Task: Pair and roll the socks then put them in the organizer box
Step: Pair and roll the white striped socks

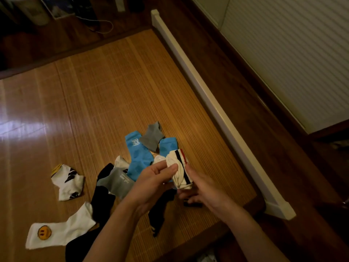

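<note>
Both hands hold a rolled white sock bundle (179, 169) with black and red stripes above the bamboo mat (105, 87). My left hand (151, 182) pinches its upper edge with thumb and fingers. My right hand (200, 188) cups it from below and the right. Beneath lie loose socks: two blue ones (138, 156), a small grey one (152, 137), a grey-and-black one (115, 182), black ones (103, 201), a white sock with black marks (69, 181), and a white sock with a yellow smiley (56, 231). No organizer box is in view.
A long cream rail (207, 99) runs along the mat's right edge, with dark wood floor beyond it and a white slatted panel (294, 53) at the upper right. Cables and dark items (94, 21) lie at the far end.
</note>
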{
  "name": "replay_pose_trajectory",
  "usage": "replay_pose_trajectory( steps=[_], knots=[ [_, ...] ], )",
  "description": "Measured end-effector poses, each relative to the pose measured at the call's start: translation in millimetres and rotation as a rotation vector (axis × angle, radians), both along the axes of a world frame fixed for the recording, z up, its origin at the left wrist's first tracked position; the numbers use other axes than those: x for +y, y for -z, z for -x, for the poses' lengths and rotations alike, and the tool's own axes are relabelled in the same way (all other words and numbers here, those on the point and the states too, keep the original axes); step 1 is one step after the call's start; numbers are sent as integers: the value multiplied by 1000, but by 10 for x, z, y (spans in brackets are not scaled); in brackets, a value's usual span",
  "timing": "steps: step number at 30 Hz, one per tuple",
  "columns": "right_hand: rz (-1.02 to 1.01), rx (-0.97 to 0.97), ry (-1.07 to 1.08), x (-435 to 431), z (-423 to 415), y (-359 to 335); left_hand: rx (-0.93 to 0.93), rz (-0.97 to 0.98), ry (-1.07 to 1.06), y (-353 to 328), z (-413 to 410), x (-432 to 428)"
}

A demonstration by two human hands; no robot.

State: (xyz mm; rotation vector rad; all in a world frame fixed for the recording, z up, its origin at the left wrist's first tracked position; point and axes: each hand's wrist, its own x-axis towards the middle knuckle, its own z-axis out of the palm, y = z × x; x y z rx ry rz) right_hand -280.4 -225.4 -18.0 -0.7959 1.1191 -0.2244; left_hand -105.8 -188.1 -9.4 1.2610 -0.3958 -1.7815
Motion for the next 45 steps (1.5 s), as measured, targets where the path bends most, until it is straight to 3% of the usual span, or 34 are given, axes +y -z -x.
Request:
replay_pose_trajectory(
  steps=[2,5,13,25,35,42,45],
  knots=[
    [294,222,164,-10,78,-22,-35,-23,-38,14,76,-41],
    [488,180,158,-24,120,-63,-63,-17,-53,9,217,-97],
    [484,123,97,-163,258,-129,-47,22,9,21,499,-282],
    [491,176,-117,-425,556,-117,66,-140,-76,138,812,-579],
    [677,570,-156,-469,627,136,-102,-209,-137,172,1119,-737],
    [848,826,-251,-486,669,316,-255,-144,-8,154,1353,-917],
    [771,773,-237,-539,659,347,-350,-144,10,230,1362,-988]
  ],
)
